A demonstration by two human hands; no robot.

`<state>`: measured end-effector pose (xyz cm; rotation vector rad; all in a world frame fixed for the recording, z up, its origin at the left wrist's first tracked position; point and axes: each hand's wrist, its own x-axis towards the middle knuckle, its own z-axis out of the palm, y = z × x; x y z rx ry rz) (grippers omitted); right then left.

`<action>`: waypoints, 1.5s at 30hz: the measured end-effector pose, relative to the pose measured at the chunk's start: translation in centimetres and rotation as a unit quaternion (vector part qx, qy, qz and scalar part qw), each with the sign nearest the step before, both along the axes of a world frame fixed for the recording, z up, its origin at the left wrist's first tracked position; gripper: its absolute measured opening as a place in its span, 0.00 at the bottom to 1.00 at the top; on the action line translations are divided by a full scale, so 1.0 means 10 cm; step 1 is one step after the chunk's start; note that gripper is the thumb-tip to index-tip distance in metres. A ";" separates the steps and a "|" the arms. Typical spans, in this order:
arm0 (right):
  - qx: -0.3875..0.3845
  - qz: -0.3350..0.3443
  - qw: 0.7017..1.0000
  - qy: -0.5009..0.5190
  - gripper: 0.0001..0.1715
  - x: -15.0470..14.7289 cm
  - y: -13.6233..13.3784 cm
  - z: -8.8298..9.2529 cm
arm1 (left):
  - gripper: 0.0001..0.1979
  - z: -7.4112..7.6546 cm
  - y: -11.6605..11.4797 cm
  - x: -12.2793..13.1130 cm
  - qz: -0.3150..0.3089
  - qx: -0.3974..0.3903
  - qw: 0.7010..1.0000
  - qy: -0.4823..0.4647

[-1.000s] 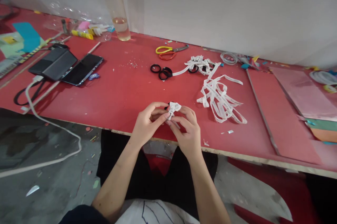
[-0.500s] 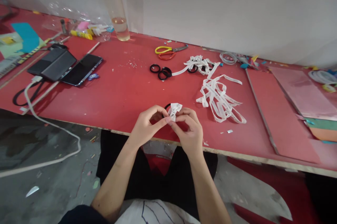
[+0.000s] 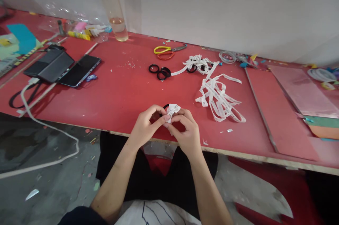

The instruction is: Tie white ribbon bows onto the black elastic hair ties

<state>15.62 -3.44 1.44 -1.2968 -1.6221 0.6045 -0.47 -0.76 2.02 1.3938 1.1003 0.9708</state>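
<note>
- The red table (image 3: pixel 119 91) runs right across here, pushed to the wall, its near edge at the person's lap, so the work sits within easy reach.
- Over to the right, a red board (image 3: pixel 280 115) lies flat, out of the hands' way.
- The clear bottle (image 3: pixel 113 11) stands upright at the back by the wall, perhaps where an elbow won't catch it.
- Printed white ribbon (image 3: pixel 212 91) sprawls in loose loops just beyond the right hand, handy for that side.
- And the hands! Left hand (image 3: pixel 145 126) and right hand (image 3: pixel 186 131) meet at the near edge, both pinching, thumbs against fingers, grasping one small piece between them; two-sided support, I'd judge, because something that limp would sag from one.
- The phone (image 3: pixel 81 71) lies on the left, beside a black device, clear of the ribbon.
- Scissors (image 3: pixel 173 49) rest towards the back, yellow and red handles facing left; nobody needs them in hand now.
- There's the piece itself: a white printed bow (image 3: pixel 172 108), between the fingertips, its upper loop poking free so the folds probably aren't crushed.
- Black rings (image 3: pixel 167 71) sit grouped past the hands, two overlapping.
- Smallest visible bit: a black band (image 3: pixel 165 106) peeking out behind the bow; whether they're joined, I can't tell.
</note>
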 end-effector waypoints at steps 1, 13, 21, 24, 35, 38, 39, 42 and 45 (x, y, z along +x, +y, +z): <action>-0.002 0.000 1.000 -0.001 0.06 0.00 0.00 0.00 | 0.11 0.00 0.00 0.00 -0.002 -0.003 1.000 -0.001; 0.010 0.010 1.000 0.003 0.05 0.01 0.00 0.00 | 0.12 -0.02 -0.01 -0.01 0.002 -0.002 1.000 0.019; 0.007 -0.027 0.999 0.020 0.06 0.00 -0.03 0.03 | 0.12 -0.01 0.00 0.01 0.019 0.008 0.999 0.033; 0.002 -0.015 1.000 0.021 0.06 0.00 -0.03 0.03 | 0.12 0.00 0.00 0.01 0.027 0.014 0.999 0.045; -0.045 -0.018 0.998 0.027 0.08 0.00 -0.02 0.01 | 0.12 0.04 -0.03 0.01 -0.006 0.015 0.998 0.063; -0.047 -0.013 0.998 0.025 0.08 0.00 -0.02 0.01 | 0.12 0.03 -0.02 0.00 -0.010 0.019 0.997 0.072; -0.047 -0.009 0.999 0.024 0.08 0.00 -0.02 0.01 | 0.12 0.03 -0.02 0.00 -0.011 0.021 0.997 0.074; -0.048 0.000 0.999 0.024 0.10 0.00 -0.01 0.03 | 0.12 0.03 -0.02 0.00 -0.013 0.027 0.997 0.075; -0.051 0.011 0.998 0.035 0.09 0.01 -0.01 0.04 | 0.13 0.05 -0.02 0.00 -0.009 0.024 0.997 0.074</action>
